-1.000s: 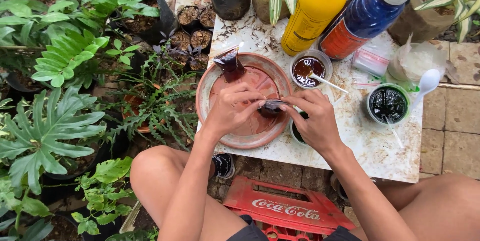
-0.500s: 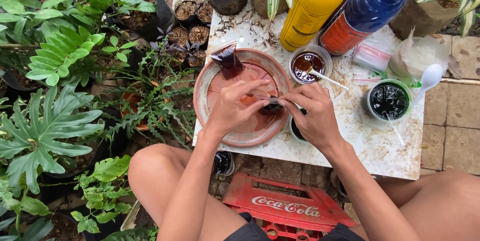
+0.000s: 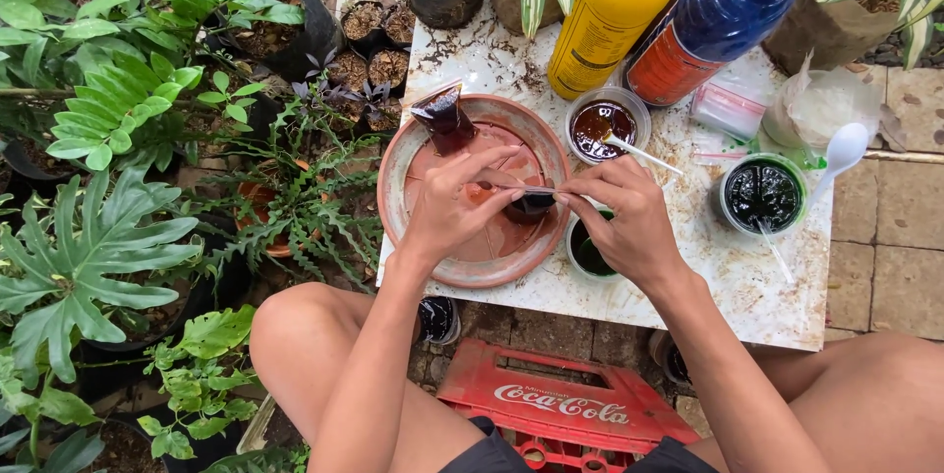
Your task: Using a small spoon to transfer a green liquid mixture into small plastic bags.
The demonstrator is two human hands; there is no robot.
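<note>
While both hands meet over the clay dish (image 3: 462, 266), the left hand (image 3: 447, 207) and right hand (image 3: 624, 217) pinch a small dark bag (image 3: 531, 205) between them. Another filled bag (image 3: 442, 119) lies just past the left hand.

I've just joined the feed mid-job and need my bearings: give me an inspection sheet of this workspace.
Surface: small white table, stained and strewn with soil crumbs.
Job's things: small plastic pouch of dark liquid, pinched at its top between both hands over the terracotta saucer; a second filled pouch lies on the saucer's far rim.
Clutter: yellow bottle, blue bottle, cup of brown liquid, cup of black liquid, white spoon.
Grippers: left hand and right hand both grip the pouch.
Cables: nothing seen.
Surroundings: potted plants, red crate below, paving.
</note>
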